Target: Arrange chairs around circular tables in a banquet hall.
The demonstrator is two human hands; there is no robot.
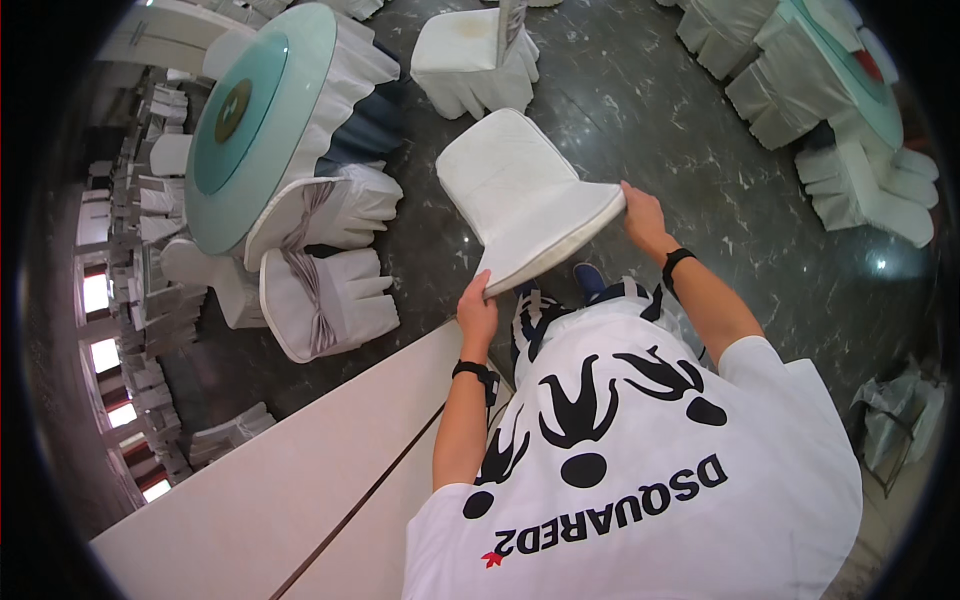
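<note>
Directly before me is a banquet chair (502, 176) in a white fabric cover, its seat facing up and its backrest towards me. My left hand (477, 306) grips the left corner of the backrest's top edge, thumb on the near face. At the opposite corner, my right hand (642, 214) holds the same edge. The chair's legs are hidden beneath the seat and cover. My shoes show just below the backrest, on the dark marbled floor (622, 142).
A round glass-topped table (304, 97) with a turntable (251, 112) stands at left, covered chairs (330, 300) with grey sashes beside it. Ahead is another covered chair (457, 45). A pale panel (300, 465) runs along my left. At right are another table (877, 112) and a plastic-bagged stand (896, 412).
</note>
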